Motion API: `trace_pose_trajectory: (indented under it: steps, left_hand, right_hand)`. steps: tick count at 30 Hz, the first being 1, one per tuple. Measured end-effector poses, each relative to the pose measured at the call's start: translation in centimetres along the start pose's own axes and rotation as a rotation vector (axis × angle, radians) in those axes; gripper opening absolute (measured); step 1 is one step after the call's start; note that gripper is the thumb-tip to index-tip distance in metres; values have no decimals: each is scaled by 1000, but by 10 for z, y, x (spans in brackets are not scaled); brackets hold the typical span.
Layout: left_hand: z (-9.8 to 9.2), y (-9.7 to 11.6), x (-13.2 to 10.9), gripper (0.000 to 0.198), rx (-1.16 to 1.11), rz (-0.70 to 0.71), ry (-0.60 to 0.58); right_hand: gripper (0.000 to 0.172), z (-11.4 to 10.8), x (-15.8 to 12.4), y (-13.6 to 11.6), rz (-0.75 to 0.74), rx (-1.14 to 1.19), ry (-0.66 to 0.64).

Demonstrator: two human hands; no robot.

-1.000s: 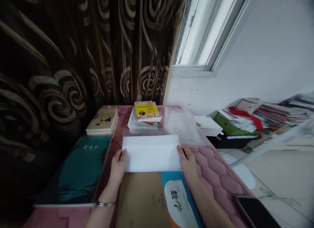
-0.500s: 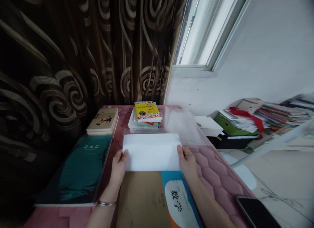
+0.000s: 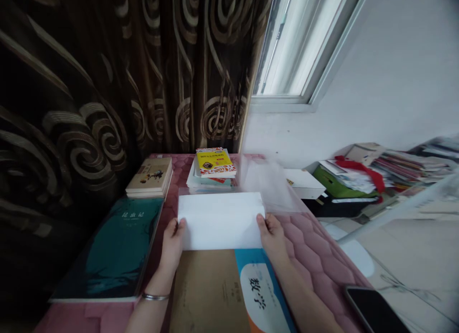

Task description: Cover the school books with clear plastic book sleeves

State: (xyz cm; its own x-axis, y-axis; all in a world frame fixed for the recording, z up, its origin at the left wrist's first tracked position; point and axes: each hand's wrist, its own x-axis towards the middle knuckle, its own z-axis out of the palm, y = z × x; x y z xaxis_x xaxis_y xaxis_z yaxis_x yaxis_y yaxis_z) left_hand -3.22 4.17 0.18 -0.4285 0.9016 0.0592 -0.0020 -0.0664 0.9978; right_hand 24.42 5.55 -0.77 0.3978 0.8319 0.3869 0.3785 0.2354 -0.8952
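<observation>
A blank white sheet of paper (image 3: 220, 223), wider than it is tall, is held up between my hands; whether it is folded or has several layers I cannot tell. My left hand (image 3: 173, 240) pinches its left edge, thumb in front. At the right edge my right hand (image 3: 271, 233) grips it the same way. Just below the paper lies a book with a brown and blue cover (image 3: 211, 290), partly behind my forearms. Clear plastic film (image 3: 267, 182) spreads out beyond the paper on the right.
A teal book (image 3: 120, 252) and a small stack of tan books (image 3: 148, 177) lie left on the pink quilted surface (image 3: 319, 256). Yellow-topped books (image 3: 215, 163) sit at the back. A phone (image 3: 375, 309) rests at the right edge. Piled papers (image 3: 394, 166) stand beyond.
The top edge of the white paper has risen slightly and shifted a little left. Both hands keep their grip; the other things stay in place.
</observation>
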Motion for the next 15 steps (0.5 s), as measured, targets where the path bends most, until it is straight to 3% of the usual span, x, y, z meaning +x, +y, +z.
trace_pose_trajectory:
  steps: [7, 12, 15]
  left_hand:
    - [-1, -4, -1, 43, 6, -5, -20]
    - [-1, -1, 0, 39, -39, -19, -42]
    - [-1, -1, -1, 36, -29, -9, -34]
  right_hand:
    - [41, 0, -3, 0, 42, 107, -37]
    - [45, 2, -2, 0, -11, 11, 12]
    - [42, 0, -3, 0, 31, 60, -9]
